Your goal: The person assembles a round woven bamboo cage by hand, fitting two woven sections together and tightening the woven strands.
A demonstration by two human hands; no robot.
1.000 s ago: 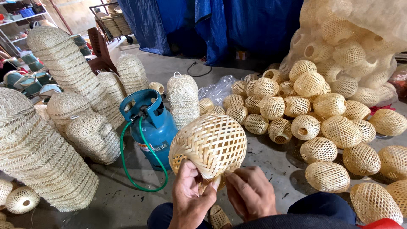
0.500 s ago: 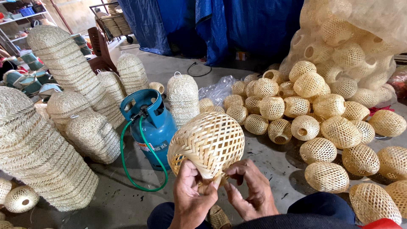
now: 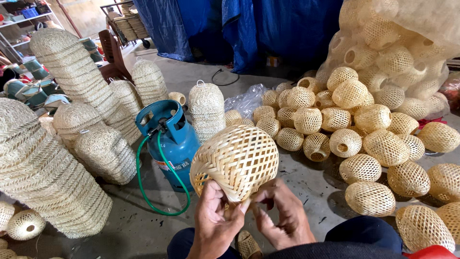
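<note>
Woven bamboo ball, held at centre near us: our left hand and right hand both grip its lower rim. A blue gas cylinder with a pale label stands just left.

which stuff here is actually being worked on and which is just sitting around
In hand:
- woven ball, held up by its lower edge
- left hand and right hand, both gripping that edge

Lying about:
- pile of woven balls on the floor to the right
- blue gas cylinder with green hose
- stacks of woven shades to the left
- blue tarp behind
</note>
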